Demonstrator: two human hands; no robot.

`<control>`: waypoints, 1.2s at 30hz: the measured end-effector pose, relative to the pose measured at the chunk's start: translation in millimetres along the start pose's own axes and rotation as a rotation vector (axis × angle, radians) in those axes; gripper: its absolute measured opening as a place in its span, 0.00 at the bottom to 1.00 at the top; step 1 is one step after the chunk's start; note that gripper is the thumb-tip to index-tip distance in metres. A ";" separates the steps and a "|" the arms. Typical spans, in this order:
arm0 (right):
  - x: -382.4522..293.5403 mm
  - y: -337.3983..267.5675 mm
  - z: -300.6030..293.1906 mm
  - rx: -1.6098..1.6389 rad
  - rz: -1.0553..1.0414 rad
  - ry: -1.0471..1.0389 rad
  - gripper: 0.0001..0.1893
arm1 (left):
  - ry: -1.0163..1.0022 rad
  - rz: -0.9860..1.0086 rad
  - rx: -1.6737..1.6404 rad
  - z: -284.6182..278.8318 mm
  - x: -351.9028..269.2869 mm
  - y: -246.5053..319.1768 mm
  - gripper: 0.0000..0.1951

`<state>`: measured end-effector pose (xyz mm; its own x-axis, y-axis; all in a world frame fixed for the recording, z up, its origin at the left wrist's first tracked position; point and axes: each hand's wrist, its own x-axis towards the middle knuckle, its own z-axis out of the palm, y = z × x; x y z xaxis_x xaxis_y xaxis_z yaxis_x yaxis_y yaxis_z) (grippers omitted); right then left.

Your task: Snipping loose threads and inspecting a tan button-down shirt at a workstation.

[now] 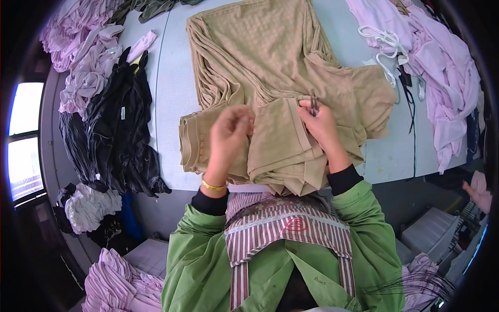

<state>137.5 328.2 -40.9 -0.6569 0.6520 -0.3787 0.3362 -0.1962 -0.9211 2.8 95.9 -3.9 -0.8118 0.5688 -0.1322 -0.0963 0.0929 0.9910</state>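
Note:
Tan knit garments [249, 46] lie piled in front of me, with several layers along their left side. My right hand [320, 121] holds small dark thread snips [314, 106], their tips pointing away from me. Its fingers rest at the hemmed edge of a folded tan part [275, 136]. Blurred, my left hand [232, 128] hovers over the tan cloth just left of that fold, fingers bent inward; whether a thread or cloth is pinched there cannot be made out. A rolled tan part [191, 144] lies to the left of it.
Black garments [124, 124] and pink garments [89, 78] lie on the table's left. At right are more pink garments [440, 85], with a white cord [386, 39] and a black cord [411, 105]. The pale table [177, 85] ends just before my apron [288, 226].

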 end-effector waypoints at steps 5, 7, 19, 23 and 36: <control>7.3 12.8 1.1 -0.175 -0.089 -0.041 0.10 | -0.080 -0.220 -0.099 67.2 7.2 -47.5 0.14; 4.2 13.2 -2.4 -0.136 -0.114 -0.098 0.10 | -0.032 -0.175 -0.066 77.7 9.3 -45.3 0.15; -7.1 8.0 -2.7 -0.063 -0.262 -0.199 0.08 | -0.018 0.130 0.157 98.5 10.1 -49.2 0.19; -5.9 5.9 -9.1 0.100 -0.148 -0.188 0.09 | -0.119 -0.019 -0.185 82.9 18.9 -38.1 0.21; -19.5 -9.8 15.4 -0.113 -0.408 -0.137 0.13 | -0.129 -0.132 -0.287 74.0 6.0 -28.2 0.24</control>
<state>136.6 306.1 -25.8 -0.8318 0.5551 -0.0019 0.0979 0.1433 -0.9848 43.3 157.2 -34.2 -0.7034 0.6679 -0.2431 -0.3690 -0.0508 0.9280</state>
